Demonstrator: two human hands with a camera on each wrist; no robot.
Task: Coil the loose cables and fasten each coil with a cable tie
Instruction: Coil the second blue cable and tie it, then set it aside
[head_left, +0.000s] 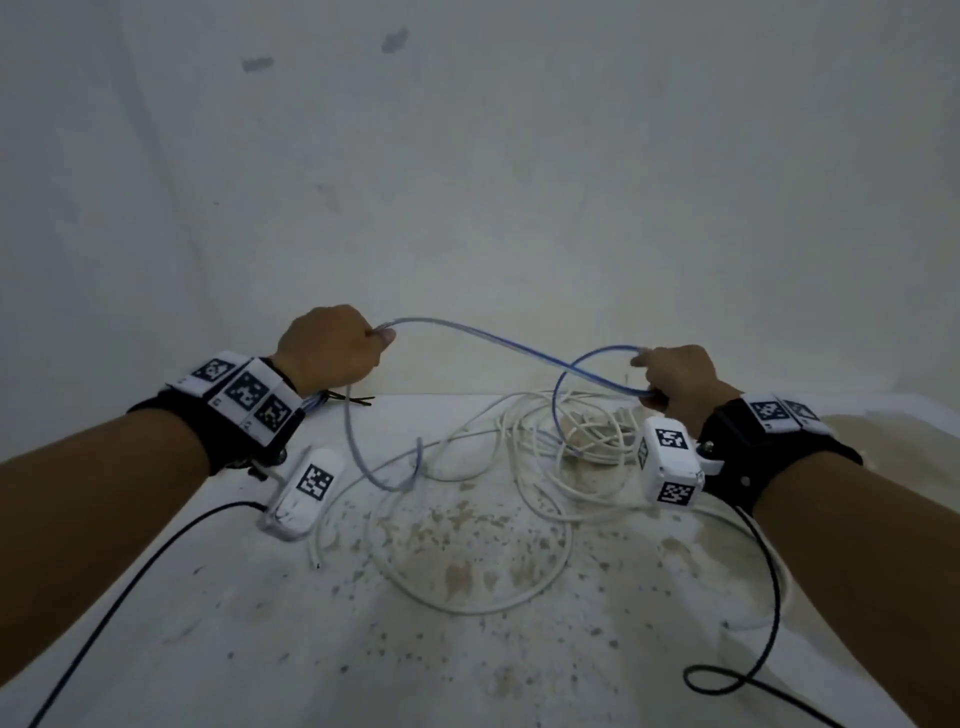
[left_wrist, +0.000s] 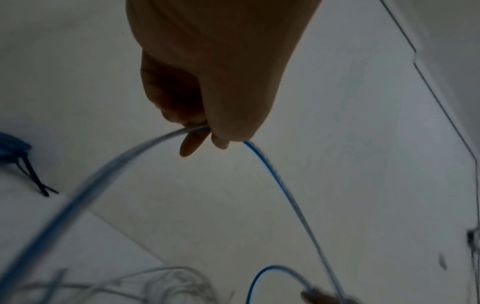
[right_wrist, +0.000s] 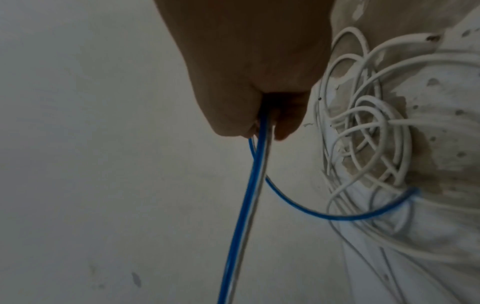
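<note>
Right, both hands are up over the stained white tabletop (head_left: 467, 649), and the thin blue-and-clear flat cable (head_left: 488, 340) stretches between them. At 10 o'clock, the left hand (head_left: 327, 348) pinches it with curled fingers, 1 length sagging to the table below. At 2 o'clock, the right hand (head_left: 675, 379) grips 2 passes of that cable, a small loop arching out at its 9 o'clock side. Beneath, around 1 o'clock, the tangled white round cables (head_left: 545, 441) lie loose, sprawling toward 6. By the left wrist, thin black cable ties (head_left: 353, 399) rest at the table's far edge.
</note>
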